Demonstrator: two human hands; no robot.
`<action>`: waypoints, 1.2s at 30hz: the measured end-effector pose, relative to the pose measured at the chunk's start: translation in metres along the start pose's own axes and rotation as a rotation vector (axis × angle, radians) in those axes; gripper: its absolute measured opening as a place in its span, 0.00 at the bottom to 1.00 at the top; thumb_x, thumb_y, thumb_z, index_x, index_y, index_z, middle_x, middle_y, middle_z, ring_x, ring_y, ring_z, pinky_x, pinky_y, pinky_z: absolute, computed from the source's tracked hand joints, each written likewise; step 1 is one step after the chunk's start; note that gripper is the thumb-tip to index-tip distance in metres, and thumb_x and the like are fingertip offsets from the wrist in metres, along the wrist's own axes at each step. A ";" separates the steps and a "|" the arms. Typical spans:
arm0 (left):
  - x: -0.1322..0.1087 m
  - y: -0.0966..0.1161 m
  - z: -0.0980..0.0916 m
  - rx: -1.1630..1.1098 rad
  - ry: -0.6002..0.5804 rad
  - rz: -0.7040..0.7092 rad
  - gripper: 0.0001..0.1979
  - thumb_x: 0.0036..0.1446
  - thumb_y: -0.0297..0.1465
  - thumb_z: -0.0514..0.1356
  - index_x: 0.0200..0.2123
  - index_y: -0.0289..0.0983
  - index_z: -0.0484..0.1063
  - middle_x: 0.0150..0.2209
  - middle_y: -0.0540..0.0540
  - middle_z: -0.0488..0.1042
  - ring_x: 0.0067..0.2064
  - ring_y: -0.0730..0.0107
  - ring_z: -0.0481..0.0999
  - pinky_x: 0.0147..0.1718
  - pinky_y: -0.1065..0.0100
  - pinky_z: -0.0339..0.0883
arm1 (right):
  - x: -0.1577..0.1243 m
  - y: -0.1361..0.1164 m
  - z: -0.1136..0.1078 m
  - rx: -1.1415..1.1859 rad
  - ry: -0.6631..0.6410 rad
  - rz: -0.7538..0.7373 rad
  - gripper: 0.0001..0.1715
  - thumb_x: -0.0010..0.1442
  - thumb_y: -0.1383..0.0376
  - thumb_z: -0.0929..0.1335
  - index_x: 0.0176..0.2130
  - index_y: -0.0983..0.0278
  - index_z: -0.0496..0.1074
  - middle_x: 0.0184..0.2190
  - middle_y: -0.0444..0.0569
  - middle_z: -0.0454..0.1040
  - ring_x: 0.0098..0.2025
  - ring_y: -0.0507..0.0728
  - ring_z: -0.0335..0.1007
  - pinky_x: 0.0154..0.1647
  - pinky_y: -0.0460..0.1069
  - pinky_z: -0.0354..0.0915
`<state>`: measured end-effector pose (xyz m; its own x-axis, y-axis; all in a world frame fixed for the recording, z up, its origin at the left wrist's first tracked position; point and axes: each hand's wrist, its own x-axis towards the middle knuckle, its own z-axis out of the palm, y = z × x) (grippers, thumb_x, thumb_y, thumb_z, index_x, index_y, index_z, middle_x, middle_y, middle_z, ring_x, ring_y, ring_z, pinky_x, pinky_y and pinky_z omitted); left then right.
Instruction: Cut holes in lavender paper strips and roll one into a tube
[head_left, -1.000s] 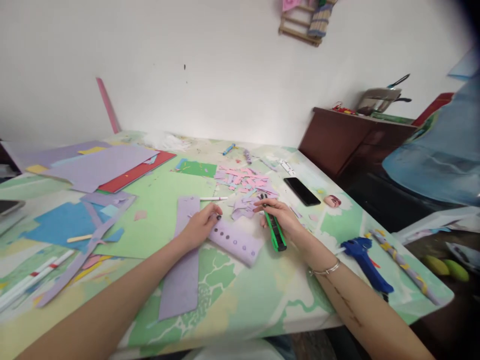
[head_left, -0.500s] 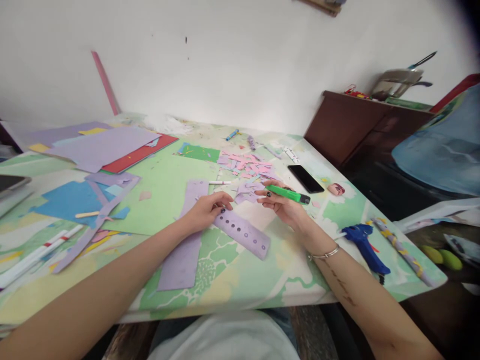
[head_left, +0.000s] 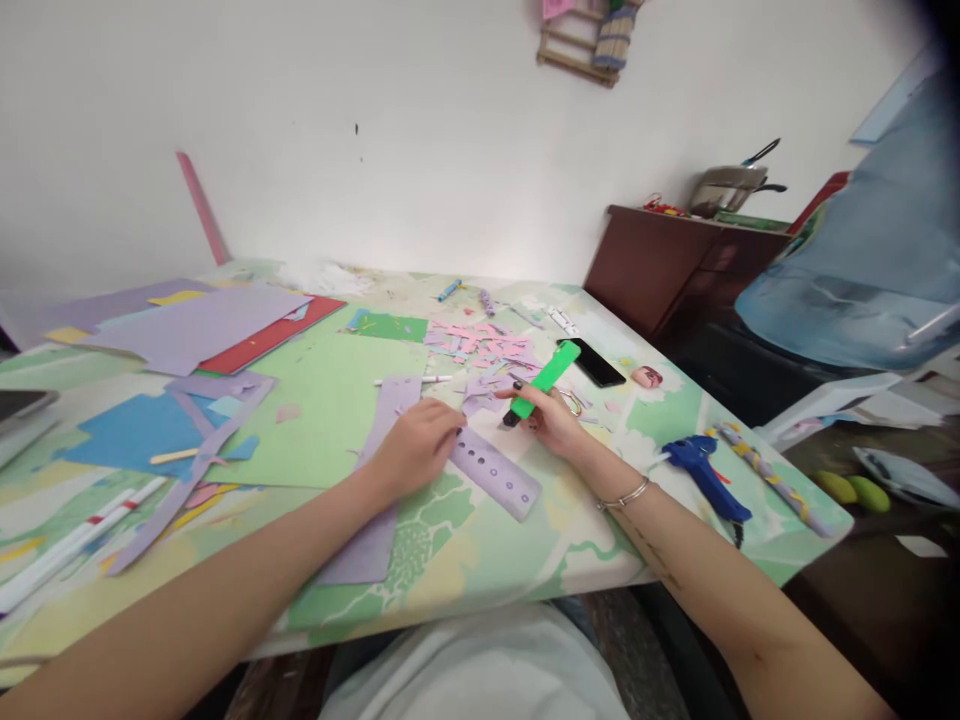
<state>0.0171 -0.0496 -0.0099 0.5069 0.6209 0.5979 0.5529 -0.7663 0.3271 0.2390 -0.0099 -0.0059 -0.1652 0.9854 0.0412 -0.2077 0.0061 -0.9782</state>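
Observation:
My left hand (head_left: 426, 442) is closed at the upper left end of a purple foam strip (head_left: 501, 478), its fingertips bent down onto that end. Dark round holes and small drawn rings run in a row along the strip, which lies slanted on the table. In my right hand (head_left: 556, 424) is a green box cutter (head_left: 553, 374), tilted with its black end down towards the left. That black end is a little above the table, near the strip. A second, longer purple strip (head_left: 360, 552) lies partly under my left wrist.
Pink and purple scraps (head_left: 480, 343) lie beyond my hands, near a black phone (head_left: 592, 364). On the right are a blue glue gun (head_left: 709, 478) and a wrapped stick (head_left: 772, 480). Green sheet (head_left: 330, 400), blue sheet (head_left: 124, 430) and white markers (head_left: 90, 530) spread left.
The box cutter has turned in my right hand, its black end swinging from the right to down left. My left hand has curled further over the strip's end. The camera view has shifted.

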 end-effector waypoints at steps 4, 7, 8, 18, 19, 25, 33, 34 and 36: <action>-0.021 0.074 0.015 0.089 -0.202 0.268 0.18 0.58 0.33 0.51 0.49 0.32 0.69 0.48 0.37 0.74 0.51 0.55 0.70 0.50 0.55 0.63 | -0.002 0.000 0.003 0.023 0.057 0.029 0.12 0.46 0.64 0.70 0.32 0.68 0.76 0.21 0.44 0.68 0.20 0.47 0.55 0.16 0.43 0.48; -0.037 0.117 0.040 0.336 -0.300 0.196 0.33 0.55 0.47 0.53 0.55 0.28 0.64 0.55 0.29 0.66 0.57 0.37 0.62 0.50 0.41 0.60 | -0.006 0.000 0.006 0.080 0.074 0.053 0.10 0.46 0.62 0.71 0.30 0.67 0.75 0.28 0.47 0.72 0.22 0.47 0.58 0.18 0.43 0.55; -0.040 0.126 0.048 0.396 -0.298 0.169 0.38 0.52 0.51 0.54 0.55 0.25 0.64 0.56 0.27 0.64 0.57 0.33 0.61 0.49 0.39 0.59 | -0.008 0.000 0.007 0.088 0.060 0.059 0.11 0.47 0.61 0.71 0.29 0.67 0.75 0.29 0.47 0.72 0.22 0.47 0.59 0.18 0.43 0.56; -0.039 0.126 0.066 0.646 -0.286 0.006 0.43 0.41 0.55 0.60 0.48 0.23 0.70 0.49 0.19 0.69 0.52 0.31 0.67 0.44 0.43 0.65 | -0.032 -0.004 0.022 0.072 -0.202 0.190 0.21 0.37 0.68 0.77 0.35 0.67 0.73 0.27 0.45 0.72 0.26 0.50 0.68 0.27 0.45 0.65; -0.039 0.125 0.063 0.636 -0.279 0.026 0.42 0.42 0.55 0.60 0.50 0.24 0.69 0.50 0.20 0.68 0.52 0.31 0.67 0.44 0.42 0.65 | -0.032 -0.004 0.023 0.091 -0.211 0.185 0.19 0.39 0.68 0.76 0.34 0.67 0.73 0.27 0.45 0.71 0.27 0.50 0.68 0.28 0.45 0.66; -0.040 0.123 0.055 0.556 -0.274 0.128 0.31 0.49 0.49 0.59 0.49 0.32 0.70 0.57 0.27 0.63 0.54 0.30 0.64 0.41 0.42 0.66 | -0.029 -0.002 0.023 -0.066 -0.082 0.075 0.16 0.39 0.65 0.76 0.28 0.67 0.70 0.23 0.42 0.69 0.19 0.46 0.58 0.18 0.43 0.54; -0.040 0.123 0.058 0.597 -0.300 0.023 0.39 0.43 0.52 0.61 0.48 0.25 0.70 0.53 0.19 0.64 0.55 0.30 0.63 0.45 0.41 0.62 | -0.034 -0.001 0.030 -0.174 -0.104 -0.026 0.15 0.43 0.62 0.74 0.21 0.65 0.64 0.13 0.37 0.58 0.14 0.45 0.49 0.13 0.43 0.45; -0.039 0.122 0.058 0.597 -0.316 0.006 0.40 0.42 0.53 0.61 0.48 0.25 0.69 0.52 0.18 0.65 0.55 0.30 0.63 0.46 0.40 0.61 | -0.034 -0.001 0.030 -0.181 -0.109 -0.012 0.14 0.44 0.61 0.74 0.23 0.66 0.67 0.14 0.38 0.61 0.14 0.45 0.50 0.13 0.43 0.47; -0.037 0.122 0.058 0.601 -0.349 -0.015 0.41 0.41 0.54 0.61 0.49 0.26 0.68 0.51 0.18 0.66 0.55 0.31 0.64 0.46 0.39 0.60 | -0.033 0.000 0.029 -0.185 -0.115 0.007 0.14 0.44 0.59 0.74 0.26 0.66 0.70 0.16 0.40 0.65 0.14 0.46 0.54 0.13 0.43 0.53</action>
<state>0.1039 -0.1572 -0.0344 0.6237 0.7245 0.2934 0.7807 -0.5958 -0.1886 0.2163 -0.0473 -0.0015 -0.2774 0.9596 0.0471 -0.0272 0.0412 -0.9988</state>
